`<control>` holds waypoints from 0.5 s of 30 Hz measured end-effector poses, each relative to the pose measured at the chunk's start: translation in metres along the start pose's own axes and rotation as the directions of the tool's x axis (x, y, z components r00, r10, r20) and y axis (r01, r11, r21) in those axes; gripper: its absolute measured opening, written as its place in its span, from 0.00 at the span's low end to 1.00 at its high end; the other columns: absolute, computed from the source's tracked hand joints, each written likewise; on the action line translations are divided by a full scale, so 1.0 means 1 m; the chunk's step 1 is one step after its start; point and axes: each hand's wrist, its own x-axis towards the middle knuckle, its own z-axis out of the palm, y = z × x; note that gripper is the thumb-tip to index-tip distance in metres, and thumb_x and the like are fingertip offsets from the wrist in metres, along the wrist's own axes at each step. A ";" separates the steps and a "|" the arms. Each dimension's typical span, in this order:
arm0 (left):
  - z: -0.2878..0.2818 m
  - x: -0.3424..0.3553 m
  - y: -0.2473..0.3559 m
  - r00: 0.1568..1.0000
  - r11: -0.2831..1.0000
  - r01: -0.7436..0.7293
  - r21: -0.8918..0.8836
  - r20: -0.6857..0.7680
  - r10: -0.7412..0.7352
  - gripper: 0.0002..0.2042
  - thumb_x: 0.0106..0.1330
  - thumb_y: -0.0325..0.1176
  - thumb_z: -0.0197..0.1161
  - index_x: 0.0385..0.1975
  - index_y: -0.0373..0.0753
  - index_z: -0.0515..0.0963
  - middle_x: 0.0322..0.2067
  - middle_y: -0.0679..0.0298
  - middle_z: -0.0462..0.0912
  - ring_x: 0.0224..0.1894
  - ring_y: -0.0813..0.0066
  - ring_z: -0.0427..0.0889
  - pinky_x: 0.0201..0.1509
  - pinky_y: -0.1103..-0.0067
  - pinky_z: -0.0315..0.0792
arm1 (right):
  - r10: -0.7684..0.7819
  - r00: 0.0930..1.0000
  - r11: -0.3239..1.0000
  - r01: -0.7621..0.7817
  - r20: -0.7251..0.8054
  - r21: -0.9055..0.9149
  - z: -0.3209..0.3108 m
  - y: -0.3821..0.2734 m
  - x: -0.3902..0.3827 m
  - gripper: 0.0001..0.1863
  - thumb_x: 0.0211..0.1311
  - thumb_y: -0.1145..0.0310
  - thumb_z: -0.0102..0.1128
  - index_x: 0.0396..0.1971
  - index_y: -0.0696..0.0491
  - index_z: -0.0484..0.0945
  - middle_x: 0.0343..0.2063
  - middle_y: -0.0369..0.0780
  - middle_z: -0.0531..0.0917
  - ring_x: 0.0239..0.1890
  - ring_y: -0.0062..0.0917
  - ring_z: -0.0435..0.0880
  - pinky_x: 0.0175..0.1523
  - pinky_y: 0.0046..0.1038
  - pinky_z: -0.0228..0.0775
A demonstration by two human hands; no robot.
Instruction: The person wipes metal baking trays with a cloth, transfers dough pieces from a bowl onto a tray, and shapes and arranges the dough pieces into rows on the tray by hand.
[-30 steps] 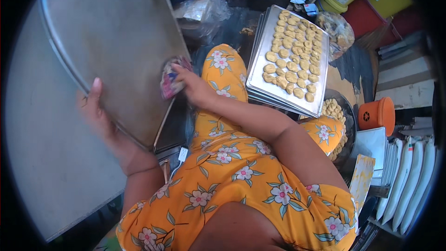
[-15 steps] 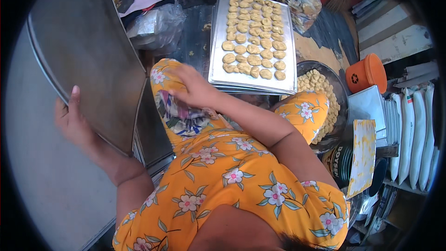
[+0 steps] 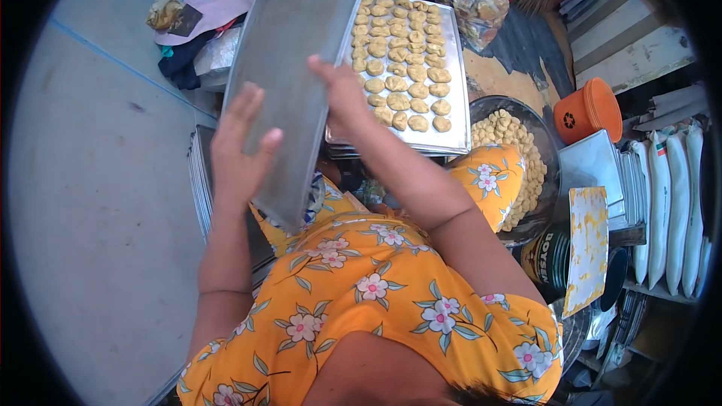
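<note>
The right hand (image 3: 347, 102) grips the right edge of a bare tray (image 3: 293, 37). The left hand (image 3: 239, 156), blurry, fingers apart, maybe touches its left edge. Dough lumps (image 3: 397, 84) lie nearby.

The raised tray (image 3: 293, 45) slants up ahead of the lap, in front of the loaded tray's (image 3: 457, 137) left edge. Dough pieces (image 3: 397, 84) lie in rows on the loaded tray. To its right, the basin (image 3: 541, 124) holds dough lumps (image 3: 511, 169). Right of the basin come the bucket (image 3: 587, 111), stacked pans (image 3: 594, 169) and sacks (image 3: 669, 218). The plastic bag (image 3: 471, 6) sits beside the loaded tray's far right corner.
</note>
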 end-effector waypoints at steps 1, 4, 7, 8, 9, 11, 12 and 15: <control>-0.005 0.004 -0.016 1.000 1.000 -0.001 -0.002 0.002 0.001 0.25 0.63 0.36 0.65 0.60 0.40 0.73 0.60 0.56 0.74 0.60 0.60 0.75 0.64 0.69 0.67 | 0.026 0.999 1.000 -0.025 -0.027 0.018 -0.023 -0.009 0.014 0.26 0.64 0.60 0.60 0.54 0.63 0.68 0.45 0.49 0.79 0.44 0.36 0.82 0.50 0.39 0.77; -0.019 0.013 -0.075 0.983 0.976 0.151 0.158 -0.130 -0.131 0.24 0.66 0.39 0.62 0.61 0.36 0.71 0.61 0.53 0.72 0.61 0.63 0.74 0.66 0.69 0.64 | 0.045 0.999 0.997 -0.045 0.005 0.061 -0.071 -0.053 0.022 0.29 0.62 0.56 0.61 0.54 0.63 0.70 0.46 0.51 0.80 0.46 0.39 0.83 0.53 0.40 0.76; 0.000 0.000 -0.115 0.797 0.722 0.574 -0.385 0.062 -0.601 0.25 0.70 0.43 0.58 0.59 0.31 0.71 0.57 0.52 0.76 0.58 0.67 0.75 0.64 0.70 0.66 | -0.005 0.997 0.998 0.010 -0.075 0.062 -0.098 -0.084 0.019 0.34 0.60 0.53 0.62 0.58 0.63 0.68 0.48 0.53 0.79 0.49 0.40 0.81 0.55 0.40 0.75; 0.009 -0.004 -0.120 0.699 0.504 0.692 -0.518 0.303 -0.648 0.24 0.71 0.43 0.56 0.58 0.30 0.71 0.54 0.54 0.77 0.55 0.69 0.77 0.61 0.72 0.68 | -0.018 0.999 0.998 0.020 -0.036 0.064 -0.109 -0.094 0.019 0.36 0.59 0.52 0.63 0.59 0.63 0.66 0.49 0.53 0.79 0.50 0.41 0.80 0.56 0.39 0.74; 0.019 -0.009 -0.123 0.582 0.243 0.783 -0.573 0.537 -0.611 0.24 0.72 0.44 0.55 0.57 0.29 0.71 0.52 0.55 0.79 0.53 0.71 0.78 0.59 0.73 0.70 | -0.085 0.995 0.996 0.086 -0.053 0.003 -0.118 -0.102 0.025 0.31 0.62 0.51 0.61 0.55 0.60 0.70 0.44 0.48 0.81 0.45 0.37 0.82 0.49 0.36 0.77; 0.055 -0.006 -0.110 0.682 0.223 0.702 -0.676 0.549 -0.483 0.23 0.72 0.44 0.55 0.56 0.31 0.72 0.48 0.60 0.81 0.48 0.73 0.80 0.55 0.76 0.72 | -0.148 0.982 0.979 0.130 -0.113 -0.156 -0.164 -0.118 0.047 0.21 0.65 0.58 0.60 0.47 0.60 0.75 0.37 0.43 0.83 0.38 0.29 0.84 0.43 0.30 0.77; 0.066 0.000 -0.094 0.680 0.240 0.703 -0.669 0.534 -0.503 0.23 0.72 0.44 0.55 0.56 0.31 0.72 0.47 0.60 0.81 0.47 0.74 0.80 0.53 0.77 0.72 | -0.253 0.952 0.917 0.181 -0.169 -0.354 -0.177 -0.127 0.051 0.17 0.66 0.61 0.59 0.44 0.60 0.76 0.34 0.41 0.83 0.35 0.26 0.83 0.41 0.27 0.76; 0.110 0.018 -0.087 0.685 0.244 0.705 -0.666 0.550 -0.478 0.23 0.73 0.44 0.55 0.56 0.30 0.72 0.47 0.60 0.81 0.47 0.74 0.80 0.52 0.79 0.72 | -0.306 0.897 0.820 0.079 -0.319 -0.567 -0.211 -0.154 0.062 0.10 0.65 0.68 0.59 0.38 0.60 0.79 0.30 0.38 0.83 0.30 0.21 0.81 0.37 0.22 0.74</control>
